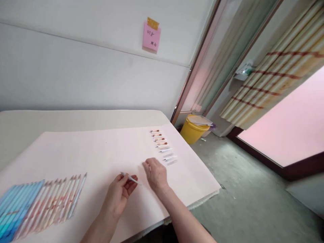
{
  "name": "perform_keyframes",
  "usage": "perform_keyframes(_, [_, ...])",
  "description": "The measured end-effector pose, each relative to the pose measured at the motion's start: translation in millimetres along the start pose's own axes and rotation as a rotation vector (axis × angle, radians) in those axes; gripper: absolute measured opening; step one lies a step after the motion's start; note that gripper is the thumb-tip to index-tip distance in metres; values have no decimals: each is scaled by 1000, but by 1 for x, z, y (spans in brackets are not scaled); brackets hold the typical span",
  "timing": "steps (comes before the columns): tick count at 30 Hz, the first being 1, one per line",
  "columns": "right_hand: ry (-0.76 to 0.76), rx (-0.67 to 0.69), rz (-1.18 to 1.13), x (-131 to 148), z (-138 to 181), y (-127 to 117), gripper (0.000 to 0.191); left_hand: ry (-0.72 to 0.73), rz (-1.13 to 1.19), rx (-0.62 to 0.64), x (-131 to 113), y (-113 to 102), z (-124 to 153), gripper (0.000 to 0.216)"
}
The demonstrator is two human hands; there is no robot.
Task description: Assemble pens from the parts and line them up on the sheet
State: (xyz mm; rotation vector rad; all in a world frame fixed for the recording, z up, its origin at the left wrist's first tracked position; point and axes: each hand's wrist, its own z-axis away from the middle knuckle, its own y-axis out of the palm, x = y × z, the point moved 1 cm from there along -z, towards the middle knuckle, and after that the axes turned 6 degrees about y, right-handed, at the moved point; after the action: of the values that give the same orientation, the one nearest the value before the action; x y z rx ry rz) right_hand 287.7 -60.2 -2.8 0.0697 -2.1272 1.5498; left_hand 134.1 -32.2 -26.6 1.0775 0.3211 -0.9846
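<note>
Your forearms (183, 212) enter bottom edge. Left hand (120, 190) pinches slim white stick (131, 178), lower centre; right hand (157, 173) beside it, fingers curled, can't tell if holding anything. Pens (54, 202) lie lower left.

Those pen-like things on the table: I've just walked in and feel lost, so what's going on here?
A person holds a slim white piece in the left hand. The right hand is close by; whether it holds anything is hidden. On the table, short slim pieces lie in a column toward the right, and blue pen-like things and paler ones lie side by side at the left.
</note>
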Motion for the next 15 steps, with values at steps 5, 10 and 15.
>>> perform_keyframes(5, [294, 91, 344, -85, -24, -26, 29, 37, 26, -49, -17, -2, -5, 11])
perform_keyframes(10, [308, 198, 318, -127, -23, -21, 24, 41, 51, -86, -21, -4, -8, 12])
perform_keyframes(15, [239, 287, 259, -115, -19, -2, 22, 92, 98, -122, -27, -10, -14, 15])
